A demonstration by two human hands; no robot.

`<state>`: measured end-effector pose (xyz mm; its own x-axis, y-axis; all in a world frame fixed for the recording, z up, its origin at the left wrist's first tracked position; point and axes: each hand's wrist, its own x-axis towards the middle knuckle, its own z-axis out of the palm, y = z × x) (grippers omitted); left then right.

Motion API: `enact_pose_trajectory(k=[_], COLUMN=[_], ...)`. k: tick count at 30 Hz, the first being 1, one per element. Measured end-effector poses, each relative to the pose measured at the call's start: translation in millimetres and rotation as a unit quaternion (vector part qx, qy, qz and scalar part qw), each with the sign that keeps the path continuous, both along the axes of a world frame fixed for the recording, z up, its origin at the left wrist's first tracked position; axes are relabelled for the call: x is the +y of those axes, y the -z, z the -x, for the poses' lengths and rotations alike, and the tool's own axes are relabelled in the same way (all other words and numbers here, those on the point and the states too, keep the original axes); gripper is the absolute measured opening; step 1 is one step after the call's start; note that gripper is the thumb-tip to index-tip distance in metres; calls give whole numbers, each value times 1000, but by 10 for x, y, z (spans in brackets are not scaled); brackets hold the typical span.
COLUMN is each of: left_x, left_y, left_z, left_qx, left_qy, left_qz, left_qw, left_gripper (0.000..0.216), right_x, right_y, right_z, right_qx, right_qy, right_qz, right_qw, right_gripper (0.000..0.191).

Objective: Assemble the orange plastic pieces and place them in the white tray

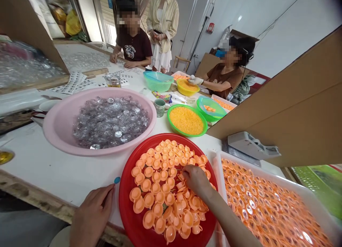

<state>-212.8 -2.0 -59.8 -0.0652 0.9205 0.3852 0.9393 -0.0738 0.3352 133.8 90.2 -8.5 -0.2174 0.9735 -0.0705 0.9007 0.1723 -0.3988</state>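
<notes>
A red round tray [124, 190] stands in front of me, holding many small orange plastic cups [160, 197]. On its left and far side the cups sit upright in rows; on the right they lie jumbled. My right hand [196, 181] reaches into the tray with its fingers closed at an orange cup, which they partly hide. Left of the tray rim, my left hand [93, 211] rests at the table edge, fingers pressed together. A small blue round piece [117, 180] shows at its fingertips.
A pink basin [61, 133] of clear plastic pieces stands behind left. Beyond the tray are a green bowl [171, 124] of yellow beads and a green mug [159, 108]. At right, a white crate [221, 200] holds orange pieces beside a cardboard panel [288, 108]. Several people are across the table.
</notes>
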Motion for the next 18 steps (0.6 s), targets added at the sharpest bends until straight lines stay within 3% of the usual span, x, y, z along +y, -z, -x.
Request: enact_pose_trajectory(k=[9,15,18], left_x=[12,4,-7], left_y=[-43,43,97], left_z=[-26,17,41], left_qx=[0,-4,-6], left_qy=[-9,2,-4], left_qz=[14,-2,0], left_qw=[1000,1000,1000], left_gripper=[38,41,37], right_x=[290,450,465], right_y=[240,22,-36], right_z=[86,-467,-672], right_qx=[46,36,25], right_qy=[15,69,76], right_qz=[-28,-76,-65], right_qw=[998,994,995], right_gripper=[21,25,21])
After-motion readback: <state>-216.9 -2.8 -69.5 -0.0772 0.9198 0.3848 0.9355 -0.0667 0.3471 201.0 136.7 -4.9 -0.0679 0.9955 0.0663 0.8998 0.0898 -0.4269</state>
